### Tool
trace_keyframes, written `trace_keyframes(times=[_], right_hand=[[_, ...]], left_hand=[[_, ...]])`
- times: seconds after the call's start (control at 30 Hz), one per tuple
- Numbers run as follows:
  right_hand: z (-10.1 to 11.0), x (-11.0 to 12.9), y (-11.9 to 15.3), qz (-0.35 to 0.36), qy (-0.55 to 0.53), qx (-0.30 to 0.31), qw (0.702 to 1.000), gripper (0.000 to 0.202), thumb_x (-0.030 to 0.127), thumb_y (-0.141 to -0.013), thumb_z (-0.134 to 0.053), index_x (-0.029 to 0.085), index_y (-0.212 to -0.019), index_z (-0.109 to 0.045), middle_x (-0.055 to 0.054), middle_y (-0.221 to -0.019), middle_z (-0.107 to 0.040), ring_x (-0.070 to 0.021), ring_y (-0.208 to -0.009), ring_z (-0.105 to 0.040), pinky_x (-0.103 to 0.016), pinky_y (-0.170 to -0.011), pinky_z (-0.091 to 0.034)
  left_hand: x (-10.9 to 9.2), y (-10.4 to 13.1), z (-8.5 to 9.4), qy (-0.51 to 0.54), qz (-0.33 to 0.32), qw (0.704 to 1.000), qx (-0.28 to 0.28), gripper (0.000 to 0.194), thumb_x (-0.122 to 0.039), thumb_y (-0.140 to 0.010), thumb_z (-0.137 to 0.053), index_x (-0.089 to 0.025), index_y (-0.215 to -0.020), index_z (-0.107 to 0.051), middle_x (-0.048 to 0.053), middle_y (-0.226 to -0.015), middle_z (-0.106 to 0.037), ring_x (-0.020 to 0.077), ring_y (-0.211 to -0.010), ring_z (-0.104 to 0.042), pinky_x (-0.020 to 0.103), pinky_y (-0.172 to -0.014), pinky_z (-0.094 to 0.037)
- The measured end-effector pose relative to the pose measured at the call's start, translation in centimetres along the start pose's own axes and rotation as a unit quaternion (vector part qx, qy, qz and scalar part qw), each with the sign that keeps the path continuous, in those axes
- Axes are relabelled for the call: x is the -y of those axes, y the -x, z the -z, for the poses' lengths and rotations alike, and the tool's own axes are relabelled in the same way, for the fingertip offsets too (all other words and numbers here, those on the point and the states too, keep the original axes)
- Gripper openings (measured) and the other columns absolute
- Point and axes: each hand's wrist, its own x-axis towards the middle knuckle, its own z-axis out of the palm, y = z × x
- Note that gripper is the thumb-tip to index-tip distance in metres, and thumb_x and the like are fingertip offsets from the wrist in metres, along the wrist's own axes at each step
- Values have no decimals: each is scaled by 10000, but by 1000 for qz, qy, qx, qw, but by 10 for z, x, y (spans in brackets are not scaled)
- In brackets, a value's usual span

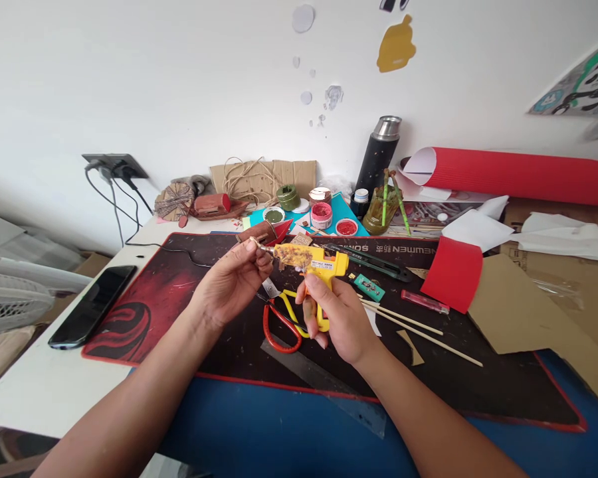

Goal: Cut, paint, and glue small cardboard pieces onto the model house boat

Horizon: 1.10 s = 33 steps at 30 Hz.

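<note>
A yellow hot glue gun [333, 264], its barrel smeared with brown stains, points left in the grip of my right hand [346, 315]. The fingers wrap round its handle. Close to the metal nozzle, my left hand [239, 275] is closed in a pinch; a small pale bit shows at its fingertips, too small to name. Whether it touches the nozzle I cannot tell. Below the hands lie scissors [282, 345] with red and yellow handles and a metal ruler [313, 370]. A dark green utility knife [373, 260] rests behind the gun.
Thin wooden sticks [428, 332] and cut cardboard [508, 305] lie on the black desk mat [478, 378] at right. Open paint jars [321, 216], a glass jar [379, 211] and a black thermos [379, 153] stand behind. A phone [94, 307] lies at left.
</note>
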Motion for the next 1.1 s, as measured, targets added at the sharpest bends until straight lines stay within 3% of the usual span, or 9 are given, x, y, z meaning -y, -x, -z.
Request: trace_keyframes(times=[0.27,0.9,1.1], right_hand=[[0,-1,-1,-3,6,-2,1000,585,771,-880,-699,191,-823,-644,42,-453,-562,-89,-345,-415,-186,-325,-322],[0,1,0,0,9,-6,1000,597,787,-872,-692,194,-824,-641,42,-455,-560,-89,-345,-409,-190,-326,-311],[0,1,0,-3,16,-1,1000,594,790,-877,-680,200,-820,-632,45,-457,-557,-91,-347,-409,-193,-328,-312]], left_hand=[[0,0,0,-16,-2,1000,3,253,-185,-772,-946,-135,-758,-698,30,-816,-651,103,-702,-540,216,-699,-544],[1,-1,1,-13,-15,1000,2,281,-186,-763,-950,-145,-712,-677,3,-725,-602,103,-687,-560,203,-675,-533],[1,-1,3,-16,-17,1000,5,234,-205,-764,-951,-144,-800,-727,8,-747,-628,112,-699,-565,220,-694,-539]])
